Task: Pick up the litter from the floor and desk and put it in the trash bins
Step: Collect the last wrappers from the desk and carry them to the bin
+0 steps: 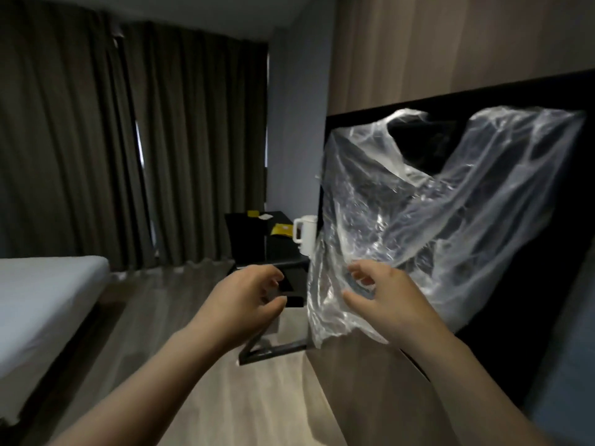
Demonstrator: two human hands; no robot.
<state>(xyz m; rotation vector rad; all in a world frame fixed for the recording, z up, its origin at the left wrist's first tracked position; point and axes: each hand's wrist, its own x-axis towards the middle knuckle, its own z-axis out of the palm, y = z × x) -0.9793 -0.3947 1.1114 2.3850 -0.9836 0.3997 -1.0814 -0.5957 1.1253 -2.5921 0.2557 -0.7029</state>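
While plastic bag (450, 194) slants up-right, L hand (244, 304) fingers curl loose, R hand (386, 304) grip unclear.

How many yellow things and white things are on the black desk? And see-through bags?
Yellow: 2, far packet and near packet
White: 2, kettle and paper scrap
See-through bag: 1
Total: 5

One bag (450, 201), two hands (244, 304) (389, 304), one kettle (305, 233).

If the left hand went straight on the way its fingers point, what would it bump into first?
Likely the clear plastic bag, just right of the left hand; depth is unclear.
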